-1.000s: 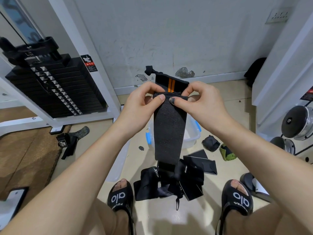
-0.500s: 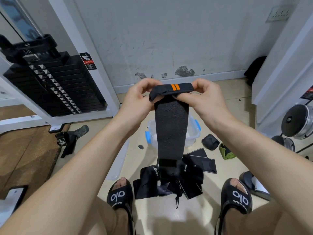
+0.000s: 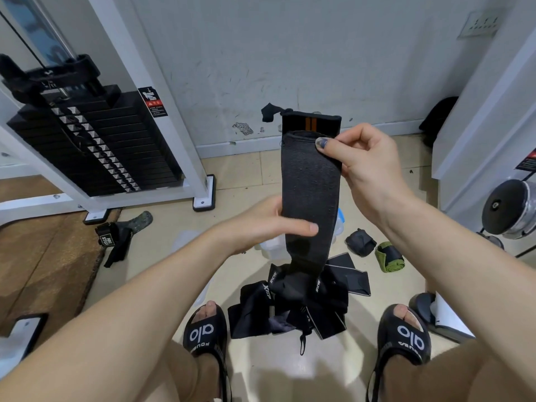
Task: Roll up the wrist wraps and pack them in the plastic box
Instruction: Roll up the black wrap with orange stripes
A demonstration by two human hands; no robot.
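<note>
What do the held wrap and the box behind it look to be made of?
Wrist wrap: black woven elastic fabric, matte, with visible ribbed texture and lint specks; it hangs limp. Plastic box: translucent, glossy plastic, probably rigid; mostly hidden behind the wrap.

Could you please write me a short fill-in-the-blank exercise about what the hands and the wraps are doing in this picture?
1. The right hand pinches the black wrist wrap near its ____ end.
2. The stripes on the wrap's top flap are ____.
3. The left hand grips the wrap ____ the right hand.
4. The green rolled wrap lies on the ____.

Missing words: top; orange; below; floor
</note>
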